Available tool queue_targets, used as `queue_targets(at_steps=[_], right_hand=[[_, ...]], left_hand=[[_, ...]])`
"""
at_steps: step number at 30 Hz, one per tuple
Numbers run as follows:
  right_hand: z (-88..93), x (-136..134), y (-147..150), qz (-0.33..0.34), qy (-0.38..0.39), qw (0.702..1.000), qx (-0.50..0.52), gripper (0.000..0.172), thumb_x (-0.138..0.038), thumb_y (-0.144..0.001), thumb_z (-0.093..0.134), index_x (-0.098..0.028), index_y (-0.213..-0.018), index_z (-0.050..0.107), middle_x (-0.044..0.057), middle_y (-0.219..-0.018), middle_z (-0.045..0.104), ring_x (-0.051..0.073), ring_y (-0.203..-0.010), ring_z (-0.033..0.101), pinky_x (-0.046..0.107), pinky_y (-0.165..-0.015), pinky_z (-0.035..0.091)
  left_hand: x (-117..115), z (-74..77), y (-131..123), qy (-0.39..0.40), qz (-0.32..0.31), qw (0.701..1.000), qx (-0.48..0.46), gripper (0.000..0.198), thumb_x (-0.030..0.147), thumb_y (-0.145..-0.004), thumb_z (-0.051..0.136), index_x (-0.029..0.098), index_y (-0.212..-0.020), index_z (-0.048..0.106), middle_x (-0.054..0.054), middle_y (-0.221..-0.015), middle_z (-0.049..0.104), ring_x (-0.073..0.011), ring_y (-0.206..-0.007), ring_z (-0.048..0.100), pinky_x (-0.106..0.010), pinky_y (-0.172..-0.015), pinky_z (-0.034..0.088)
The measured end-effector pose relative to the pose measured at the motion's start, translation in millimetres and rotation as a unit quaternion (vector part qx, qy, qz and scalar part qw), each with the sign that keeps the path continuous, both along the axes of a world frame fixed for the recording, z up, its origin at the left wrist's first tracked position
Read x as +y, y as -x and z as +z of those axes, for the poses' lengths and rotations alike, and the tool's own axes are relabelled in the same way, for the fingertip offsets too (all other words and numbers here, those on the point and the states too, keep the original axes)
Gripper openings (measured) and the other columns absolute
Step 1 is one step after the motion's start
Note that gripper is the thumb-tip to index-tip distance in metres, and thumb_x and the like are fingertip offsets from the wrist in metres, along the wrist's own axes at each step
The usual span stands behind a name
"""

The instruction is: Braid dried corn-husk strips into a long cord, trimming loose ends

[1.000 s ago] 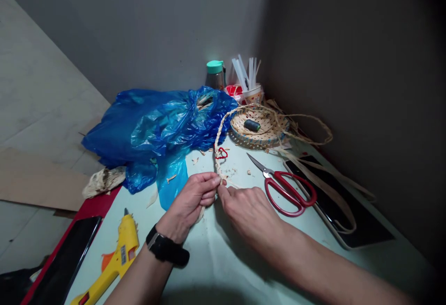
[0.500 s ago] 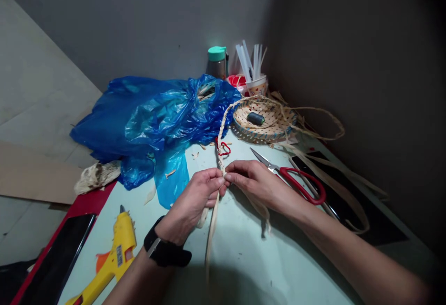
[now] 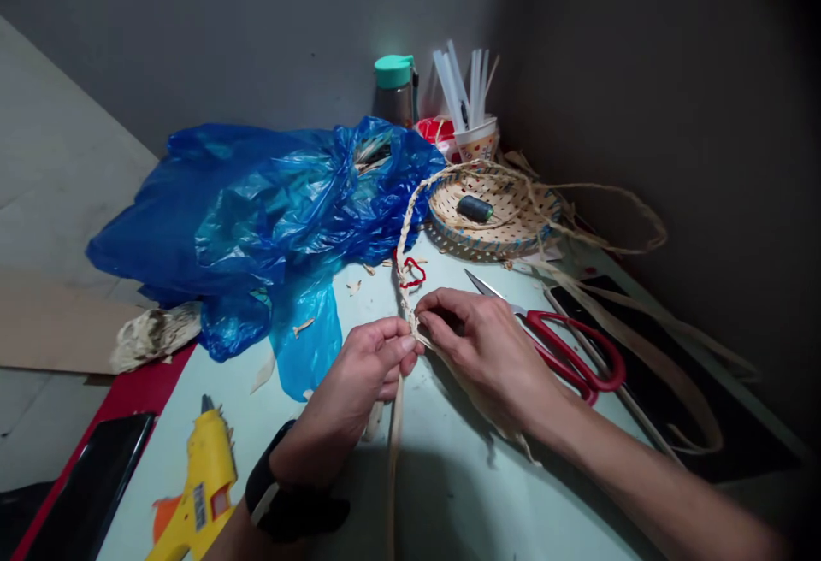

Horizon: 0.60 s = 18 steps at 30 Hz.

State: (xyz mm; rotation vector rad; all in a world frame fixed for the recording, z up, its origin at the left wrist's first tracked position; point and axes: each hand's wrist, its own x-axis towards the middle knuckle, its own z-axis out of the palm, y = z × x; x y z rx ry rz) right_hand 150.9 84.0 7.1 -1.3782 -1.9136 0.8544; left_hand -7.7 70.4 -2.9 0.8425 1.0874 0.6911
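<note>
My left hand (image 3: pixel 359 381) and my right hand (image 3: pixel 484 343) meet at the middle of the table, both pinching the near end of a pale braided straw cord (image 3: pixel 403 240). The braid runs away from my fingers in a curve towards a flat woven basket (image 3: pixel 493 232). Loose flat straw strips (image 3: pixel 392 450) hang from the pinch down towards me. A small red loop (image 3: pixel 414 272) lies beside the braid just beyond my fingers. A black watch is on my left wrist.
Red-handled scissors (image 3: pixel 564 347) lie right of my right hand. A blue plastic bag (image 3: pixel 256 210) fills the left. A yellow glue gun (image 3: pixel 202 484) lies near left by a dark phone (image 3: pixel 90 493). A cup of glue sticks (image 3: pixel 475 129) and bottle (image 3: pixel 392 91) stand at the back.
My right hand moved up from the table to meet the left at the braid's end, and loose strips now hang down towards me. The view has shifted slightly.
</note>
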Motion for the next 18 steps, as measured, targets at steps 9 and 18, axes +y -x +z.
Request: queue_targets(at_steps=[9, 18], right_hand=[[2.0, 5, -10, -0.050, 0.011, 0.997, -0.055, 0.006, -0.025, -0.084, 0.057, -0.019, -0.084, 0.057, -0.001, -0.067, 0.062, 0.014, -0.059, 0.051, 0.024, -0.056, 0.030], [14.3, -12, -6, 0.085, 0.084, 0.988, -0.100, 0.030, -0.026, -0.095, 0.040, -0.019, -0.076, 0.061, 0.001, -0.070, 0.062, 0.014, -0.064, 0.052, 0.026, -0.059, 0.027]], left_hand=[[-3, 5.2, -6, -0.006, 0.011, 1.000, 0.023, 0.019, 0.029, -0.082, 0.057, 0.015, -0.074, 0.049, 0.002, -0.063, 0.052, -0.0015, -0.043, 0.028, -0.016, -0.040, 0.015], [-6, 13.2, -6, -0.117, -0.037, 0.981, 0.153, 0.019, 0.024, -0.086, 0.045, 0.015, -0.072, 0.053, 0.007, -0.050, 0.038, -0.0058, -0.044, 0.026, -0.021, -0.045, 0.021]])
